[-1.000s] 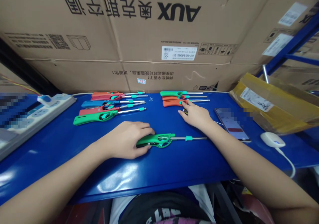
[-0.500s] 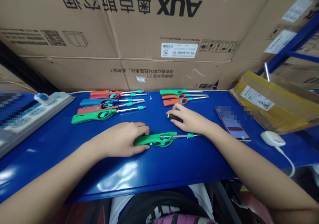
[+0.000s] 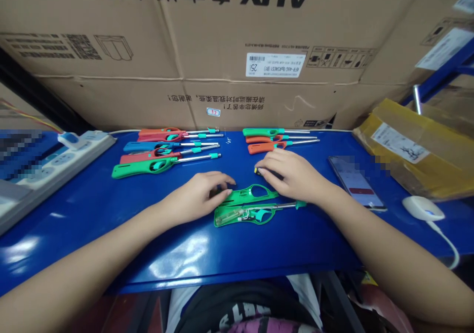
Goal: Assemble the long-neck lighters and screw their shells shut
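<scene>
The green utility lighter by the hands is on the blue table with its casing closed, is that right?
No, its casing is open: the head view shows the green utility lighter with its inner parts exposed. It is on the blue table.

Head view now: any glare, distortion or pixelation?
Head view: white glare on the blue table; head view: left forearm looks stretched toward the corner; head view: pixelation beside the phone and at the left frame edge; head view: opened green lighter fairly clear.
</scene>
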